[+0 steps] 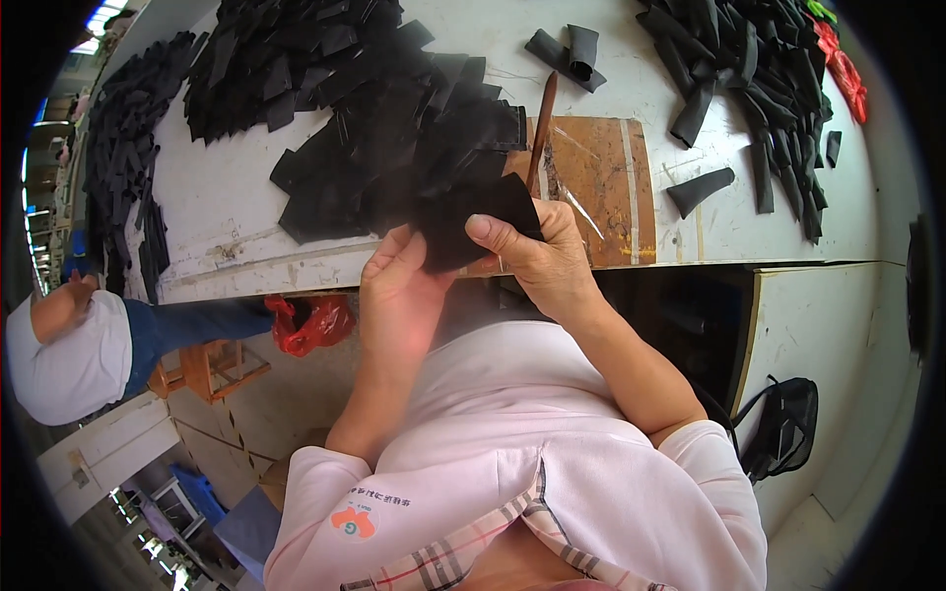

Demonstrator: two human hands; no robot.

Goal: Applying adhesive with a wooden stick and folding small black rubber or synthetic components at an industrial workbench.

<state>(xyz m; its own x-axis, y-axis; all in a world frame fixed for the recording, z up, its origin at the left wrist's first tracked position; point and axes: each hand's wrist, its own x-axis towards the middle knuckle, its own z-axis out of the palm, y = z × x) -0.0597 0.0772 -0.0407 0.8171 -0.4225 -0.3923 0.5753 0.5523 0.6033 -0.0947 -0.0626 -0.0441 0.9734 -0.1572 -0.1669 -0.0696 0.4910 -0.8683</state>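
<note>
White workroom worktop [724, 234], black cloth heaps [340, 187] either side of a brown rectangular board [613, 167].
Left-hand fingers [406, 258] and right-hand fingers [490, 232] pinch a flat black cloth piece [461, 219] between them, beside the board's left edge.

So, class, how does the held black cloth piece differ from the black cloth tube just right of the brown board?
Left hand and right hand hold the black cloth piece; the black cloth tube lies on the white table. The piece looks broader, the tube narrower. Both are black.

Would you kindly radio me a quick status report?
Left hand and right hand both holding black piece. Pile just beyond. Brown stick near right hand.
</note>
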